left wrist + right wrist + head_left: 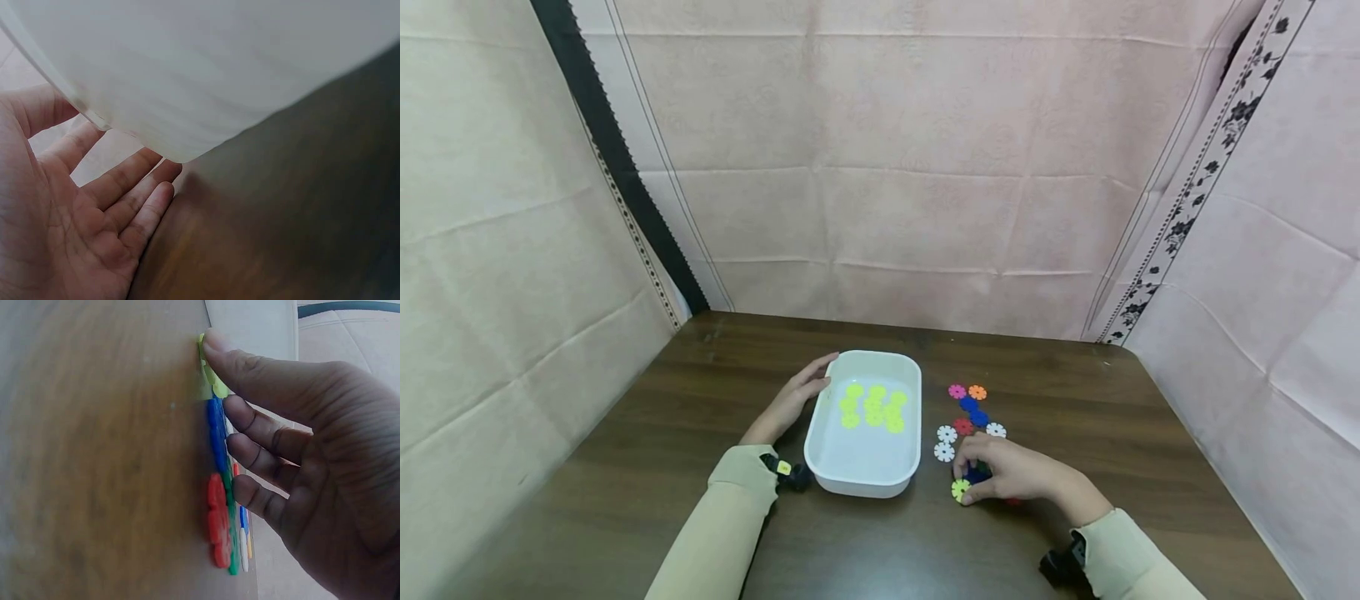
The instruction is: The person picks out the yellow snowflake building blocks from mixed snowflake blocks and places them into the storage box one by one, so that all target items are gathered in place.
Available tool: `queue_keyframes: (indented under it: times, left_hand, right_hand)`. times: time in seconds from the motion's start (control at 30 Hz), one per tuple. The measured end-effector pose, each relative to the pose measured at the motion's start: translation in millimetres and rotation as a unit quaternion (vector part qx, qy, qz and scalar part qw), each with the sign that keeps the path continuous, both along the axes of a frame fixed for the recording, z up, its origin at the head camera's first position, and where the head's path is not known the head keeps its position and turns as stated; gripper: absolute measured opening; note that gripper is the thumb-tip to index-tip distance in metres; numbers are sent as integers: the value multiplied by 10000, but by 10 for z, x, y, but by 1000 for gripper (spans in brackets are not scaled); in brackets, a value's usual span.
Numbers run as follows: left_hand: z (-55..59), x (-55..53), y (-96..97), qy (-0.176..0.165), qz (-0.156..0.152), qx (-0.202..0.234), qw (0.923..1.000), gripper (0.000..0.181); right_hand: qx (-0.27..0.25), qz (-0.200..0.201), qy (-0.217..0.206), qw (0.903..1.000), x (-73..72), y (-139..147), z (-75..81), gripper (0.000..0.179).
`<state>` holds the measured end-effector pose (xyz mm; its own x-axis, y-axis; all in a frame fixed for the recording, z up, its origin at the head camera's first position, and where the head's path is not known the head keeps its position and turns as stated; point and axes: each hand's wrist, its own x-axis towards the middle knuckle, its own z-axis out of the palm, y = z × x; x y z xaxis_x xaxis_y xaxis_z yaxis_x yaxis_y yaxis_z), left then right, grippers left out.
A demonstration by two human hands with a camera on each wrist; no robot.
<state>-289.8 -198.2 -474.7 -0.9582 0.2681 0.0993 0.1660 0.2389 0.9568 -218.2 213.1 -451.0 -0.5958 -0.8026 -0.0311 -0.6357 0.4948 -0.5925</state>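
Observation:
A white plastic tub [861,475] holds several yellow-green notched discs [874,408]. At its far left corner is my left hand [790,406], touching the outer wall with fairly straight fingers; in the left wrist view those fingers [125,181] lie along the tub wall [206,75]. Right of the tub, my right hand [1011,467] pinches a yellow-green notched disc [960,490] between thumb and index finger, low over the table. Its other fingers curl above dark blue discs [215,434] and a green one [234,550], with red discs [217,519] beside them. Part of this group is hidden under the hand.
Beyond my right hand lie white discs [944,452], a red disc [962,426], blue discs [978,418], a pink disc [957,391] and an orange disc [977,392]. The brown wooden table [625,500] is bounded by hanging pale cloth [910,208] on three sides.

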Motion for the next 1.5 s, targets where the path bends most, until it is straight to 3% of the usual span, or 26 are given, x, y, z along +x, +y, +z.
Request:
queue_keyframes:
  times: [0.9, 1.5]
  left_hand:
    - [-2, 0, -4, -9, 54, -89, 9999, 48]
    - [-1, 18, -8, 29, 46, -105, 9999, 48]
  right_hand:
    - [-329, -149, 48, 9993, -13, -18, 8, 16]
    - [-745, -62, 548, 9957, -55, -62, 10, 12]
